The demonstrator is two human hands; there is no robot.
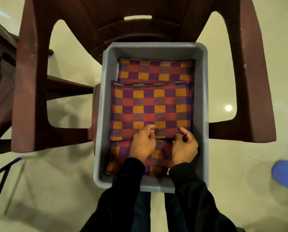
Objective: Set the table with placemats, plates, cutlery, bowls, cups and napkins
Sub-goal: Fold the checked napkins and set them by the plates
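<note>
Both hands reach down into a grey tub (205, 101): the left hand (144, 143) and right hand (184, 147), fingers curled, pinch the near edge of the top folded checked placemat (151, 108), knuckles up, black sleeves (186, 180) crossing the tub's near rim. That placemat, in red, orange and purple squares, lies on a stack of like cloths filling the tub, one showing at the far end (156, 70) and one under the wrists. The tub sits on a dark brown plastic chair (253, 81) over a pale tiled floor (56, 181); no writing can be read.
</note>
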